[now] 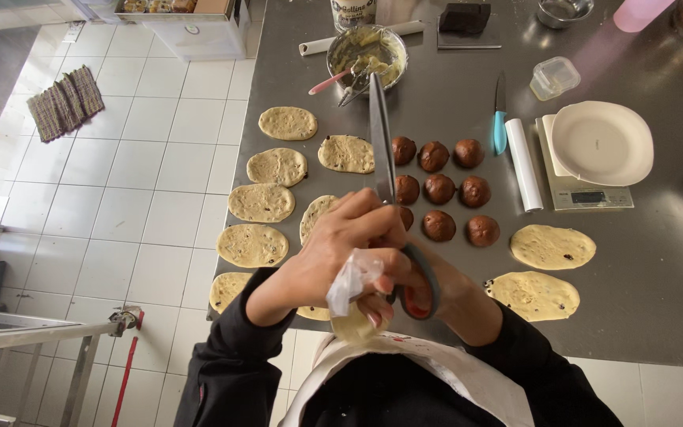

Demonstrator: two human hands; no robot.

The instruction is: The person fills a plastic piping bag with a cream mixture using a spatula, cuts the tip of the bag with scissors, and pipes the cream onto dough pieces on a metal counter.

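The right hand point(416, 289) has its grip closed through the red-lined handles of the scissors point(385, 170), whose closed blades point up and away over the steel desk point(658, 269); the left hand point(341, 245) pinches a clear piping bag point(353, 277) of pale filling just beside the scissor handles; beyond the scissors sit brown dough balls point(439, 190) in rows; flattened cookie dough rounds point(261, 202) lie left of the balls; a white plate point(602, 142) rests on a scale right of them.
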